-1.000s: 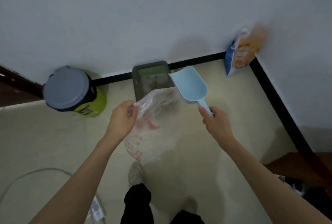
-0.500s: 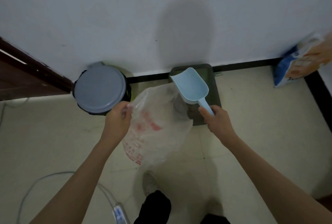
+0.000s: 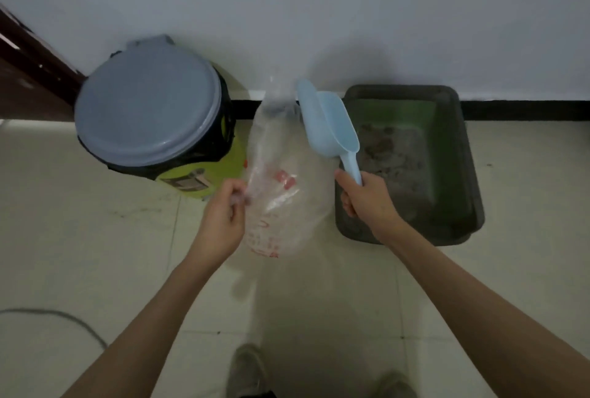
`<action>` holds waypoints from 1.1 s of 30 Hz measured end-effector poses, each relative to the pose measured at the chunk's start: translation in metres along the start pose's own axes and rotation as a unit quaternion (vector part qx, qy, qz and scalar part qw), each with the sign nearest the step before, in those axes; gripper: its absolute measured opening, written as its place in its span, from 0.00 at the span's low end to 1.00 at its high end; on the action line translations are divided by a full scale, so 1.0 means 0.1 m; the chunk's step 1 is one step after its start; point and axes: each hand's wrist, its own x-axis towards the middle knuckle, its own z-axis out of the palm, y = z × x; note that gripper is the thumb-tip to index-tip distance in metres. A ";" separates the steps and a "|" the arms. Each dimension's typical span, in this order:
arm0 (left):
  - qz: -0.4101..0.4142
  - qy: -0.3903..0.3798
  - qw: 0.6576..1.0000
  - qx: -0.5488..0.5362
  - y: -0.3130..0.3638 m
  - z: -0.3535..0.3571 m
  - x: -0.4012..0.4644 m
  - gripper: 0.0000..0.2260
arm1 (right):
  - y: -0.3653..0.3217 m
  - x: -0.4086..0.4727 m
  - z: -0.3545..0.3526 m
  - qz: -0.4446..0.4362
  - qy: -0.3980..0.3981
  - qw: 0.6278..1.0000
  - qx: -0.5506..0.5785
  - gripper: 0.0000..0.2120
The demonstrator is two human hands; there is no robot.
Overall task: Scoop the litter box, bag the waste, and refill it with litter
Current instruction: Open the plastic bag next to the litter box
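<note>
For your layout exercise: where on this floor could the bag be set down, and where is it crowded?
Free: the tile in front of the lidded bin, and the tile right of the litter box. Crowded: the gap between bin and box, filled by plastic bag and scoop.

Open tiled floor [image 3: 95, 254] is left before the lidded bin [image 3: 150, 110]. The litter box [image 3: 412, 161] is unobstructed from above; the wall [image 3: 319, 14] closes the far side.

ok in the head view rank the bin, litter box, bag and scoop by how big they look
1. bin and litter box: about alike, too close to rank.
2. bag, held by the left hand; it hangs nearer the camera, so its size may be overstated.
3. scoop, in the right hand.
</note>
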 end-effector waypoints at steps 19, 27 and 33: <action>-0.286 0.019 0.957 -0.040 -1.71 1.03 0.32 0.18 | 2.06 0.85 0.85 -0.026 0.023 0.958 -0.285 0.22; -0.089 0.140 0.986 -0.030 -1.63 1.04 0.09 0.06 | 2.18 1.01 0.84 0.033 -0.004 0.959 -0.281 0.19; -0.104 0.203 0.967 -0.115 -1.61 1.05 -0.03 0.06 | 2.18 1.10 0.87 0.100 -0.028 0.963 -0.247 0.12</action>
